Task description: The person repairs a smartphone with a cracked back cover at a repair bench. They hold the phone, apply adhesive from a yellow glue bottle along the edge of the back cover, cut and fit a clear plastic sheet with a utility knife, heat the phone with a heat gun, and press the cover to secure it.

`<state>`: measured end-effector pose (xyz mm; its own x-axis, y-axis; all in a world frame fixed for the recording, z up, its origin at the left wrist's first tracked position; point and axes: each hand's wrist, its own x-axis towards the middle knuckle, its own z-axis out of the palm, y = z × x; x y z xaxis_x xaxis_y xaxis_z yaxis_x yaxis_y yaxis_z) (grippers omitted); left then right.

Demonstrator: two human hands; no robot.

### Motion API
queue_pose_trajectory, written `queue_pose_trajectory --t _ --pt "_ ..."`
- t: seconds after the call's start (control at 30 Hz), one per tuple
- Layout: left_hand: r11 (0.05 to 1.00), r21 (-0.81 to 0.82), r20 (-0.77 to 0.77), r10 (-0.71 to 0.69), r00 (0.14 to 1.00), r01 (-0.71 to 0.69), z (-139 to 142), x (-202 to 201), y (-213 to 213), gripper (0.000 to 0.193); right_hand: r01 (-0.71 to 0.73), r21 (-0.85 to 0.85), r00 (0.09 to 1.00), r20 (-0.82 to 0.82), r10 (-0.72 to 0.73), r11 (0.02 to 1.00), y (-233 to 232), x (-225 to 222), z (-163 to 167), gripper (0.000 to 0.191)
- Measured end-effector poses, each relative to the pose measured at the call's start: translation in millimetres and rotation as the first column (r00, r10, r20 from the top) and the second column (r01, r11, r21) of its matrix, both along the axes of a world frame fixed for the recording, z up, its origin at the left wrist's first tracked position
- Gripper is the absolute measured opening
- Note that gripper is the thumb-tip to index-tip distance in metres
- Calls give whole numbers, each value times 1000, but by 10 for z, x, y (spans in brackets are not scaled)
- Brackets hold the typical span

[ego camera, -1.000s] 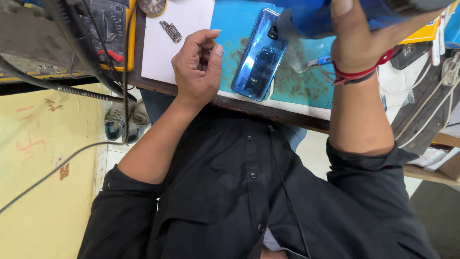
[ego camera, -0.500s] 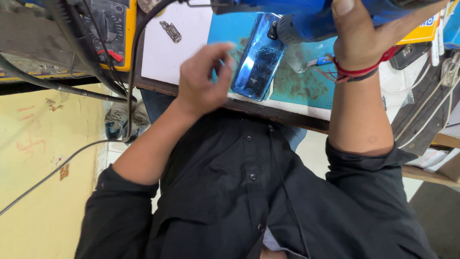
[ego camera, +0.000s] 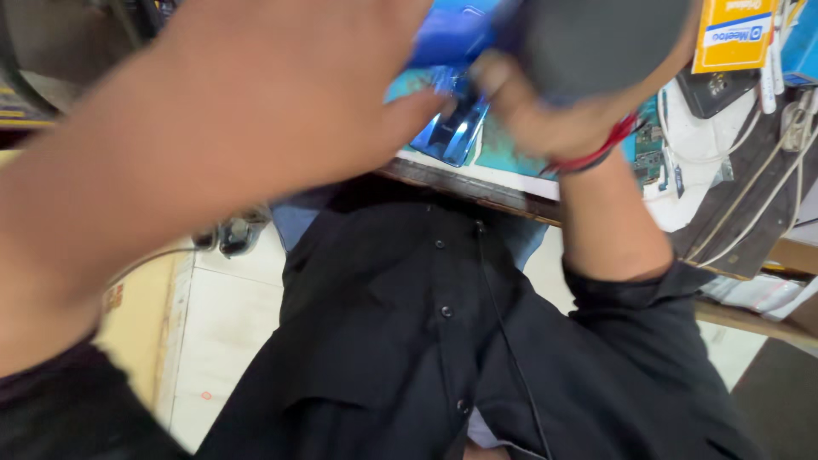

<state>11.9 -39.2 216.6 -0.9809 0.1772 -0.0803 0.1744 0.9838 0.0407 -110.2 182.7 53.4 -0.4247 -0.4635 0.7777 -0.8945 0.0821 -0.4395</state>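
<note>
Two hands fill the upper half of your view, and the bigger shape by far is your left hand, raised close to the camera and blurred; its fingers lie together and curl a little, holding nothing, with the thumb tip ending just beside the blue phone. Your right hand, a red thread bracelet at its wrist, is wrapped tight around the dark grey handle of a blue heat tool, whose body hangs over the phone. That phone lies on the teal work mat, its near end close to the worn front edge of the bench. Little open room shows on the mat: your hands and the tool cover most of it. Right of your wrist sit a green circuit board, white cables and a yellow box, crowding that side.
</note>
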Motion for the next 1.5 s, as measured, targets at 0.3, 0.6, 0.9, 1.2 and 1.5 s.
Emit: queue_pose_trajectory --t 0.3,0.6,0.9,1.2,1.5 --pt "748 314 619 305 724 -584 -250 1427 -402 69 -692 -35 719 59 693 721 -664 910 517 71" --pt "393 -265 855 519 -26 -880 -1069 2991 -773 49 -678 -111 655 356 666 726 -412 989 202 69" --pt "153 -325 918 288 -272 -933 -3131 2823 -637 42 -196 23 755 641 136 980 174 985 -176 27" --pt "-23 -256 906 343 -248 -966 -3542 2539 -171 29 125 218 676 695 -243 968 376 1111 -305 23" --pt "20 -440 773 517 -367 -898 -3613 2572 -289 35 378 627 793 160 -588 681 3 991 -180 102"
